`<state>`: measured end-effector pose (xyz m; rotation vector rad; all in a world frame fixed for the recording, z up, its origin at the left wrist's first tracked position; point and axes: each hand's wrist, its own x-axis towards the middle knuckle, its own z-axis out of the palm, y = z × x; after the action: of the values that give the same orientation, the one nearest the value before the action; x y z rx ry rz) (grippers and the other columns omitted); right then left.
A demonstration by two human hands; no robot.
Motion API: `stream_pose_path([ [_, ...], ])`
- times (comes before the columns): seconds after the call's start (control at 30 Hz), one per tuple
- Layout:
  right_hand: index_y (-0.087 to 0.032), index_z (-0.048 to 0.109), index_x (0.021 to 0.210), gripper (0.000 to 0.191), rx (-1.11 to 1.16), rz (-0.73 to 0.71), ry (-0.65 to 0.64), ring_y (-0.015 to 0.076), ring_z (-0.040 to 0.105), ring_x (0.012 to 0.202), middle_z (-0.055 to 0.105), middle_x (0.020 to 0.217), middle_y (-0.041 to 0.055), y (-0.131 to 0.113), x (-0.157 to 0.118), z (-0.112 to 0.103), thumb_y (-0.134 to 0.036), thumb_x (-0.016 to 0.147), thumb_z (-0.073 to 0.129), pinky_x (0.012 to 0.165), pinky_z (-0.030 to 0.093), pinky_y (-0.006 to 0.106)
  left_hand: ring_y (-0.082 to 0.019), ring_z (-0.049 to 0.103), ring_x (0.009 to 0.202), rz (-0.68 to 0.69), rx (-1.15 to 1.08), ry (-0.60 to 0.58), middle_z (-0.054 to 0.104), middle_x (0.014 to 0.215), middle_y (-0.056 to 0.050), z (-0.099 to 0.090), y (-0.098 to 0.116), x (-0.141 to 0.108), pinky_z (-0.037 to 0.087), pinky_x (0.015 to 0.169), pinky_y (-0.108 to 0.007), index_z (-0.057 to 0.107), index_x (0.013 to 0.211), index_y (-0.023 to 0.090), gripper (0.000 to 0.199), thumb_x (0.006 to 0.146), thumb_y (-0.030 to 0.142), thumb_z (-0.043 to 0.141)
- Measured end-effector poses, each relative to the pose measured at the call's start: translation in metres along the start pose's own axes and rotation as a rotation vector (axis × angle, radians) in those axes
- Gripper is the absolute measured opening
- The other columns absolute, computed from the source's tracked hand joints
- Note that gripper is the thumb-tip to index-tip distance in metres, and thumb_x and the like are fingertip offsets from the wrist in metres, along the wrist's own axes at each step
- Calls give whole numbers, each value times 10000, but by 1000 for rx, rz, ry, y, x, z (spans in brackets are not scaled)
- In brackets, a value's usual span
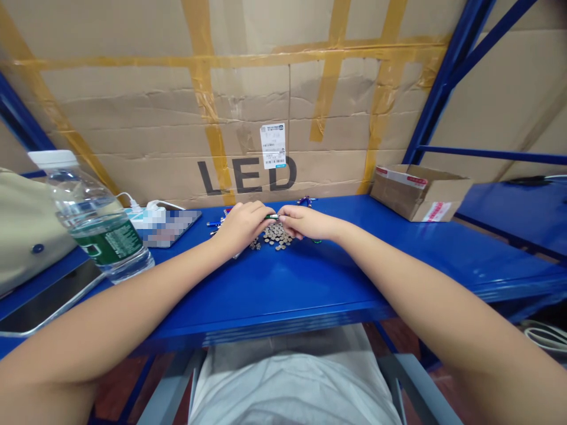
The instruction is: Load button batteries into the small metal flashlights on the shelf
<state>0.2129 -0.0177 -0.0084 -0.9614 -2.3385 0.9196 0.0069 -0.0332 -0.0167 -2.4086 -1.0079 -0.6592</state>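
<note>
My left hand [248,223] is closed, its fingers around a small green stick-like thing [271,216] with a pale mark. The fingertips of my right hand [305,222] are pinched at the other end of it, so both hands meet over the table. Below and between them lies a pile of small round silvery pieces like coins [278,236]. Partly hidden behind my left hand are blue pen-like things [214,224]. A small dark blue and purple item [306,201] lies beyond my right hand, and a bit of green [316,241] shows under it.
On the blue table [274,289] at left stand a water bottle [106,236], a phone [48,295], a white power strip [144,217] and a flat tablet-like item [177,229]. An open cardboard box [411,192] sits at back right. A large carton [248,118] walls the back.
</note>
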Motion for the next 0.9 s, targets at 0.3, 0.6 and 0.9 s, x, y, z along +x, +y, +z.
stream_pose_path([
  [0.3, -202, 455, 704, 238, -370, -140, 125, 133, 496, 665, 538, 672, -12, -4, 0, 2, -165, 933, 402, 666, 367, 246, -208, 608, 831, 12, 85, -75, 656, 856, -76, -2, -5, 2, 354, 695, -310, 651, 1018, 182, 382, 996, 422, 355],
  [0.6, -175, 578, 879, 188, -536, -138, 254, 161, 540, 724, 635, 802, 41, -6, 3, 3, -217, 947, 408, 661, 342, 257, -198, 638, 876, -209, -303, -48, 703, 977, -43, -5, -3, 5, 444, 745, -288, 620, 1045, 209, 273, 925, 427, 506],
  [0.9, -175, 583, 879, 197, -570, -160, 233, 175, 559, 762, 659, 858, 62, -4, 4, 3, -230, 953, 409, 675, 347, 265, -183, 637, 737, -263, -338, -70, 689, 734, -19, -7, -1, 3, 448, 698, -285, 645, 765, 184, 435, 974, 449, 370],
])
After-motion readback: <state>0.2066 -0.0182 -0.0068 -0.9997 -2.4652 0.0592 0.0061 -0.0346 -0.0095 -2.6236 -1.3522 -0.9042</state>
